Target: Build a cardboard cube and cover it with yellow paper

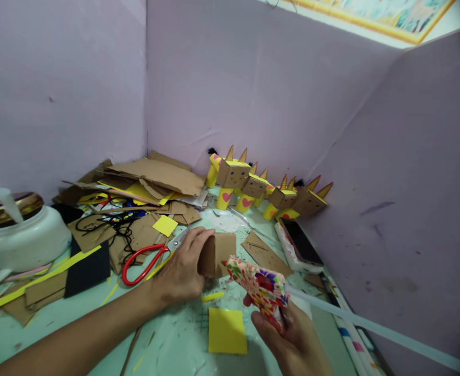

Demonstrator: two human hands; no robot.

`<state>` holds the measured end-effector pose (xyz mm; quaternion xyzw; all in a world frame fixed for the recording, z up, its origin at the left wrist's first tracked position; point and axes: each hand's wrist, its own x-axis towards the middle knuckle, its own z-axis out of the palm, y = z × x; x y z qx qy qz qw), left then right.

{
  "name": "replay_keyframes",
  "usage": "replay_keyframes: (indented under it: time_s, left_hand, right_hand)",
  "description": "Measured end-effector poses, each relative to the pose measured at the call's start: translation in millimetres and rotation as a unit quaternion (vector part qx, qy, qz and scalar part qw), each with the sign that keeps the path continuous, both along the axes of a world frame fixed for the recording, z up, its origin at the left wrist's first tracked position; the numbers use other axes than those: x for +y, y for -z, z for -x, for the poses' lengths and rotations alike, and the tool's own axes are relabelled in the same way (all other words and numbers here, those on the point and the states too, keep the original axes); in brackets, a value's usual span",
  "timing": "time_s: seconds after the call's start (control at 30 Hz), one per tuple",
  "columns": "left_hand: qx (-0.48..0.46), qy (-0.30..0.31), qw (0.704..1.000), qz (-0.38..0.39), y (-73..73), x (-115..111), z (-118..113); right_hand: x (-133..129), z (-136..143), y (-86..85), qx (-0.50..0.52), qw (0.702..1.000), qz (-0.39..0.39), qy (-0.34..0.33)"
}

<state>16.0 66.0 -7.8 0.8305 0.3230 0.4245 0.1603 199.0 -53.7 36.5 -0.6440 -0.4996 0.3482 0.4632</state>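
Note:
My left hand [188,266] is closed around the left side of a small folded cardboard box [225,253] standing on the table. In my right hand [288,334] is a flower-patterned glue gun [259,284], its nozzle close to the box's lower right edge; I cannot tell whether it touches. A long translucent glue stick [371,324] sticks out of the gun's back. Below the box lies a yellow paper square [227,331], with a short yellow strip [213,296] above it. Red-handled scissors [147,261] rest beside my left hand.
Several yellow cardboard figures with horns [233,175] stand against the back wall. A phone [300,240] lies on a white box at the right. Stacked cardboard [155,172], tangled black cord [124,230] and a white pot [34,240] fill the left side.

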Motion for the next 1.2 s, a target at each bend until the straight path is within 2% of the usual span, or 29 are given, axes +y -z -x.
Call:
replay_keyframes:
  time_s: [0.1,0.73,1.0,1.2]
  left_hand:
    - [0.014,-0.001,1.000,-0.001,-0.3,-1.3,0.6]
    - [0.012,0.009,1.000,-0.020,-3.6,-0.8,1.1]
    - [0.006,0.007,1.000,-0.027,-4.9,-0.6,-0.1]
    - [-0.002,0.007,0.999,-0.038,-4.0,1.0,1.2]
  right_hand:
    - [0.7,0.3,0.6,-0.012,1.000,-0.002,-0.017]
    - [1.8,-1.6,7.0,-0.026,0.999,0.001,-0.027]
    - [4.7,-7.9,5.9,-0.032,0.996,0.018,-0.078]
    - [0.8,-6.3,17.9,-0.025,0.999,0.002,-0.046]
